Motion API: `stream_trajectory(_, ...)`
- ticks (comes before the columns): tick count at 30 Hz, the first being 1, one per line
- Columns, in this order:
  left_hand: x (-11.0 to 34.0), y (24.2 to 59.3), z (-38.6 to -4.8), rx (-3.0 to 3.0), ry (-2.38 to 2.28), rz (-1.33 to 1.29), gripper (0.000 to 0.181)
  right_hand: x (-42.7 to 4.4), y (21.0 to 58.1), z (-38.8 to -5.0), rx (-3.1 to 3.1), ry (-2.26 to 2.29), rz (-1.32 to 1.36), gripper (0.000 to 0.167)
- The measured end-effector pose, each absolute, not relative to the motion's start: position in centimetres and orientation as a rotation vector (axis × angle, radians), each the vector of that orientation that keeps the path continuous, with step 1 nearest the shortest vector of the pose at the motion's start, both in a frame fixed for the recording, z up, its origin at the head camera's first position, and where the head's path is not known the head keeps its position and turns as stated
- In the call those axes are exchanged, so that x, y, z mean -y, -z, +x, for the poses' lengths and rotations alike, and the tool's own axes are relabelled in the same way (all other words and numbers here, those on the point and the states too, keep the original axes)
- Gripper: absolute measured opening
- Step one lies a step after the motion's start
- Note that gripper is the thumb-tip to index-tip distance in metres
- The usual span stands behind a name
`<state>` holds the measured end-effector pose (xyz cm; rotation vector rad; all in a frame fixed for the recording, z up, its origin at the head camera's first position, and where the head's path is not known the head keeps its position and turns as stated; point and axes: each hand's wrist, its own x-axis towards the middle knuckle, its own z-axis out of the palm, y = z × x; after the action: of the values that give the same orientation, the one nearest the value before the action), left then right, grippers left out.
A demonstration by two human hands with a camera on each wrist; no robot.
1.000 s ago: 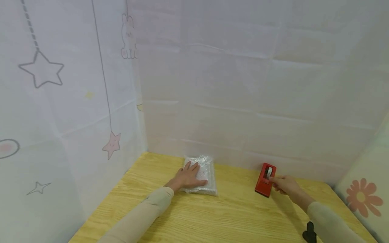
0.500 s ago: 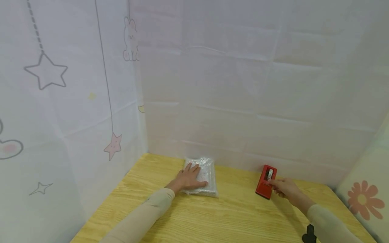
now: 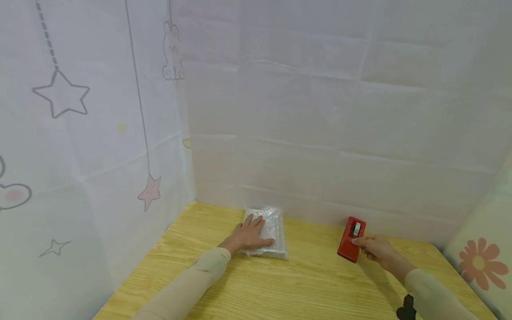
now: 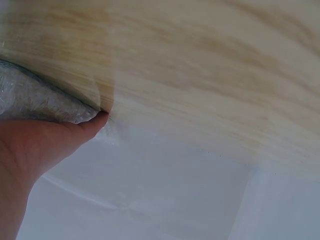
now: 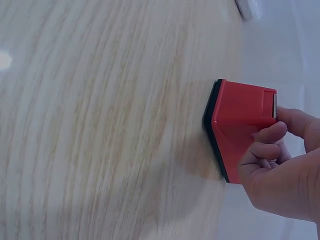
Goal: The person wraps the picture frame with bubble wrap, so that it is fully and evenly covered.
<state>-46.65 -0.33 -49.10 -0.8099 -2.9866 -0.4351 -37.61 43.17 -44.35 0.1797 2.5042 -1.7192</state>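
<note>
Flat on the table lies a bubble-wrapped package (image 3: 274, 231), with my left hand (image 3: 250, 233) resting on it, fingers spread. In the left wrist view part of the hand (image 4: 45, 147) lies against the clear bubble wrap (image 4: 40, 100). To the right stands a red tape dispenser (image 3: 348, 249) with a dark base and a roll of tape (image 3: 356, 229) in its top. My right hand (image 3: 378, 250) is at the dispenser's serrated cutter (image 5: 275, 106), thumb and index finger pinching there, the other fingers curled. Any clear tape end between those fingertips is too small to make out.
The wood-grain table (image 3: 280, 289) meets a pale cloth backdrop (image 3: 300, 133) right behind the package and dispenser. Another cloth wall with printed stars (image 3: 60, 93) stands on the left. A small black object (image 3: 407, 307) shows beside the right sleeve.
The right fingertips have slid slightly from the tape roll toward the cutter on the dispenser's near side. My left hand stays on the package. The head view has shifted a little.
</note>
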Motion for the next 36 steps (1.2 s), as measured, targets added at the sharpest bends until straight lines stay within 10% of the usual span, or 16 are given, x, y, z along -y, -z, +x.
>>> stream_trajectory(24, 0.4, 49.1, -46.5, 2.984, 0.43, -0.809, 0.102, -44.6, 42.9, -37.9, -1.696, 2.128, 0.104, 0.028)
stream_trajectory(36, 0.4, 49.2, -46.7, 2.991, 0.424, -0.824, 0.103, -44.1, 44.2, -37.8, -1.676, 2.123, 0.044, 0.064)
